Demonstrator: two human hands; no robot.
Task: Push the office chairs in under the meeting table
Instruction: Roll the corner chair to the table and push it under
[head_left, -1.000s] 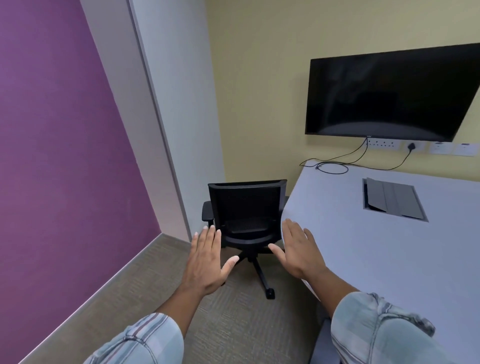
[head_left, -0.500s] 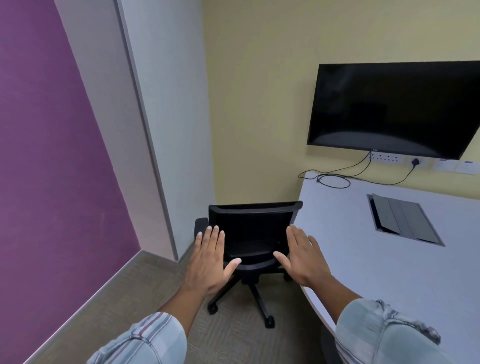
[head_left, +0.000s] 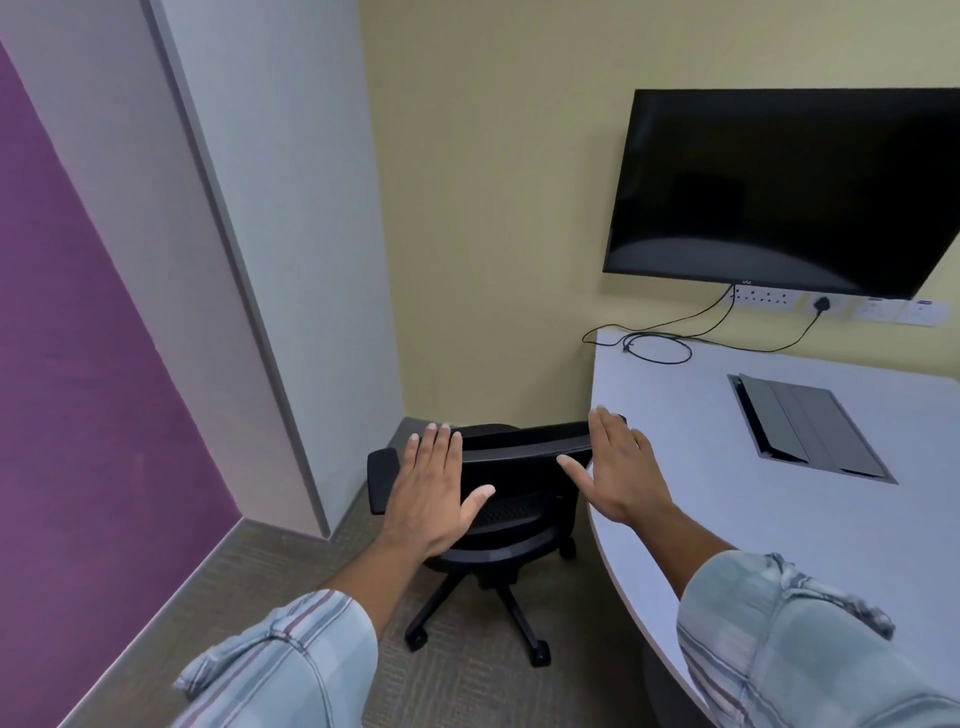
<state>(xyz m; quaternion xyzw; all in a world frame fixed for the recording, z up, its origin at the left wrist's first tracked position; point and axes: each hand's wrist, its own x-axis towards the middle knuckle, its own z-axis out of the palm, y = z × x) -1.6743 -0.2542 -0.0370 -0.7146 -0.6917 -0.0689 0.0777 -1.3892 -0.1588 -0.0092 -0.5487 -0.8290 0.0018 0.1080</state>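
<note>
A black office chair (head_left: 511, 467) on castors stands in the corner, its back towards me, beside the left edge of the pale grey meeting table (head_left: 727, 493). My left hand (head_left: 431, 493) is flat and spread in front of the left part of the backrest, fingers near its top edge. My right hand (head_left: 618, 467) is spread in front of the backrest's right end, by the table edge. Neither hand grips anything; whether they touch the backrest I cannot tell. The chair's right armrest is hidden behind my right hand and the table.
A purple wall (head_left: 93, 389) and a grey pillar (head_left: 270, 234) close in on the left. A black screen (head_left: 779, 192) hangs on the yellow wall, with cables (head_left: 660, 348) on the table. A cable hatch (head_left: 810, 426) is set in the tabletop. Carpet (head_left: 457, 675) lies below.
I have come closer to the chair. Both spread hands have moved forward and up to the top of the backrest. The chair now looks turned slightly and nearer the corner.
</note>
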